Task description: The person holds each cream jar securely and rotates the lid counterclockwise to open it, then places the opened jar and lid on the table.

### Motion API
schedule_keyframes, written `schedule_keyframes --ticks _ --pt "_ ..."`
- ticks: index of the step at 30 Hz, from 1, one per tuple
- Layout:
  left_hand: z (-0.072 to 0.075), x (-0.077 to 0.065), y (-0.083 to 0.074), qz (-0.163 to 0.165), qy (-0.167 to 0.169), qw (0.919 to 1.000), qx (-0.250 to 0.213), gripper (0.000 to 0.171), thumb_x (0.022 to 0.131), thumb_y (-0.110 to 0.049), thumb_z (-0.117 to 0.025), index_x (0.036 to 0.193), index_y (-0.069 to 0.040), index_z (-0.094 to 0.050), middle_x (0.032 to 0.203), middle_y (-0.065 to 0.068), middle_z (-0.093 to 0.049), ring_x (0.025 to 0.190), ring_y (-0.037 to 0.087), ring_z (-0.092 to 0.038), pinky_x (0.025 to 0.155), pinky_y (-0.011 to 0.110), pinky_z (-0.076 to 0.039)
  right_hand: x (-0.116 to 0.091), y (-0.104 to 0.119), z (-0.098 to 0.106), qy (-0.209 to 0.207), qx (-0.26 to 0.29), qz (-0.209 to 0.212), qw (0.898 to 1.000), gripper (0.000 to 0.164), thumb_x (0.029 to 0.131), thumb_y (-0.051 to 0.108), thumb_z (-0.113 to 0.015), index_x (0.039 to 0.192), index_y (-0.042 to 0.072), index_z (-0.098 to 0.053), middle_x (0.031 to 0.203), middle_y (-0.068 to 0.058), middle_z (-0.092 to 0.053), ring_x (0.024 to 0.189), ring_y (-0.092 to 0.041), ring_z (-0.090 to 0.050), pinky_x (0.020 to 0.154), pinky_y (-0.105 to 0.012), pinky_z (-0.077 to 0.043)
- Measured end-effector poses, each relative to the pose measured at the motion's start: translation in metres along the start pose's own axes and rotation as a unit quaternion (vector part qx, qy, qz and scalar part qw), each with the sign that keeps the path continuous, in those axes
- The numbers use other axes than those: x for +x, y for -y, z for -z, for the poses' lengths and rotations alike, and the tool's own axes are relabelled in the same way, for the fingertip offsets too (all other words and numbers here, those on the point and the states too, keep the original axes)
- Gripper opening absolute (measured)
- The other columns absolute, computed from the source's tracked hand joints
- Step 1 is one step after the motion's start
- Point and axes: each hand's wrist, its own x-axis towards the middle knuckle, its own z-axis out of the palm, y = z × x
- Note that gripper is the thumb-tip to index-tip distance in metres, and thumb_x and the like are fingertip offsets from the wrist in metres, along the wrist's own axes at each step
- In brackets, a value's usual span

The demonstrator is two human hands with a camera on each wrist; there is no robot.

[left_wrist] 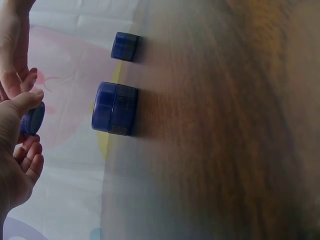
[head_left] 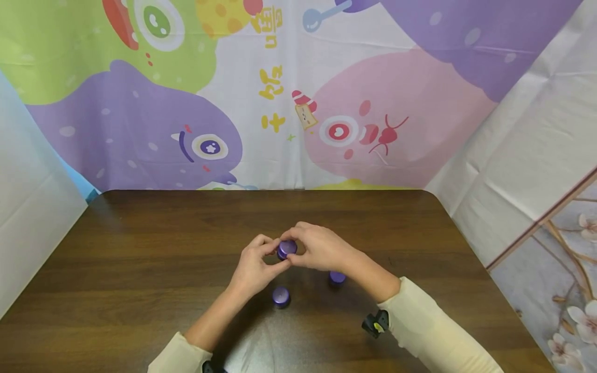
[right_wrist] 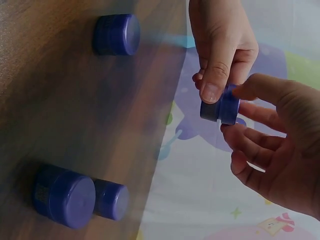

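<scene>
Both hands hold a small purple jar (head_left: 287,249) above the wooden table in the head view. My left hand (head_left: 254,267) pinches its darker lower part between thumb and fingers. From the other side my right hand (head_left: 322,247) grips the lid (right_wrist: 230,107) with thumb and fingertips. A narrow groove shows between lid and body in the right wrist view. One purple jar (head_left: 281,297) stands on the table nearer the person. Another purple jar (head_left: 337,277) is partly covered by the right forearm.
The right wrist view has a larger jar (right_wrist: 65,197) beside a small jar (right_wrist: 111,200), with a separate jar (right_wrist: 117,34) farther off. All stand upright on the brown table (head_left: 140,269). A cartoon-print cloth (head_left: 275,155) hangs behind the table.
</scene>
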Motion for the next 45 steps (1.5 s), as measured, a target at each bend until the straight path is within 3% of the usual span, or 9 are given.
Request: schedule_keyframes --ticks 6,11,18,22,26,30,34,38,45 --pt "0.0008 0.0005 0.0003 -0.007 -0.005 0.9998 0.016 0.04 0.071 -0.016 -0.081 0.107 -0.002 -0.07 0.088 0.003 -0.058 0.082 0.022 -0.059 0.071 0.033 -0.052 -0.0001 0.0 0.0002 0.008 0.013 0.009 1.0 0.044 0.084 0.024 -0.066 0.126 0.011 -0.056 0.114 -0.002 -0.057 0.075 -0.008 -0.055 0.067 -0.021 -0.046" --pt "0.001 0.0005 0.0005 -0.008 -0.011 0.9997 0.018 0.043 0.071 -0.015 -0.081 0.108 0.002 -0.068 0.088 0.002 -0.058 0.081 0.018 -0.059 0.07 0.029 -0.052 -0.0002 0.0013 0.0001 -0.008 0.0 -0.016 1.0 0.043 0.084 0.034 -0.067 0.119 0.009 -0.06 0.105 -0.002 -0.062 0.084 -0.009 -0.058 0.074 -0.025 -0.049" --pt "-0.0005 0.0003 0.0003 -0.004 -0.012 0.9998 0.015 0.038 0.069 -0.016 -0.082 0.104 -0.002 -0.071 0.086 0.002 -0.058 0.081 0.02 -0.059 0.071 0.031 -0.052 -0.0007 0.0001 -0.0004 0.013 0.018 0.014 1.0 0.04 0.083 0.017 -0.066 0.122 0.012 -0.059 0.11 -0.003 -0.057 0.078 -0.014 -0.057 0.066 -0.021 -0.045" --pt "-0.0004 0.0006 0.0006 -0.006 -0.014 0.9996 0.022 0.038 0.069 -0.015 -0.082 0.103 -0.003 -0.071 0.086 0.002 -0.058 0.08 0.017 -0.059 0.07 0.028 -0.051 -0.001 0.001 -0.0007 0.003 0.018 0.008 1.0 0.045 0.086 0.026 -0.065 0.127 0.012 -0.055 0.116 -0.003 -0.057 0.076 -0.011 -0.055 0.068 -0.022 -0.046" --pt "0.0001 0.0004 0.0003 -0.007 -0.014 0.9997 0.018 0.042 0.069 -0.014 -0.082 0.107 0.0 -0.07 0.087 0.002 -0.058 0.081 0.017 -0.059 0.069 0.03 -0.052 -0.0001 0.0021 -0.0013 -0.014 -0.002 -0.015 1.0 0.044 0.085 0.036 -0.066 0.12 0.01 -0.059 0.107 -0.002 -0.062 0.082 -0.009 -0.057 0.074 -0.026 -0.049" --pt "-0.0002 -0.0004 0.0008 -0.009 -0.012 0.9998 0.016 0.04 0.07 -0.014 -0.082 0.105 0.0 -0.07 0.087 0.003 -0.058 0.081 0.02 -0.06 0.071 0.035 -0.053 0.0004 0.0024 -0.0015 -0.001 -0.006 -0.006 1.0 0.037 0.085 0.027 -0.067 0.118 0.01 -0.062 0.102 -0.001 -0.061 0.08 -0.008 -0.057 0.071 -0.023 -0.048" --pt "-0.0003 -0.0009 0.0013 -0.007 -0.008 0.9997 0.021 0.032 0.071 -0.015 -0.081 0.099 -0.003 -0.072 0.088 0.003 -0.058 0.081 0.018 -0.059 0.072 0.034 -0.053 -0.0007 0.0025 -0.0014 0.019 0.015 0.012 1.0 0.043 0.085 0.018 -0.064 0.126 0.012 -0.056 0.111 -0.003 -0.057 0.077 -0.011 -0.058 0.067 -0.02 -0.046" --pt "0.0 -0.0011 0.0015 -0.003 -0.007 0.9998 0.021 0.038 0.071 -0.014 -0.081 0.105 0.001 -0.07 0.089 0.002 -0.058 0.082 0.015 -0.058 0.072 0.029 -0.052 -0.0006 0.0034 -0.0018 0.01 0.017 0.0 1.0 0.051 0.086 0.027 -0.066 0.131 0.012 -0.051 0.118 -0.004 -0.056 0.078 -0.011 -0.057 0.068 -0.022 -0.047" --pt "-0.0006 -0.0011 0.0007 0.001 -0.01 0.9999 0.011 0.044 0.07 -0.013 -0.081 0.109 0.002 -0.068 0.087 0.002 -0.058 0.082 0.017 -0.058 0.071 0.033 -0.052 0.0014 0.0038 -0.0028 -0.005 -0.01 -0.027 1.0 0.039 0.083 0.032 -0.069 0.116 0.011 -0.063 0.101 0.0 -0.061 0.081 -0.008 -0.054 0.071 -0.024 -0.047"
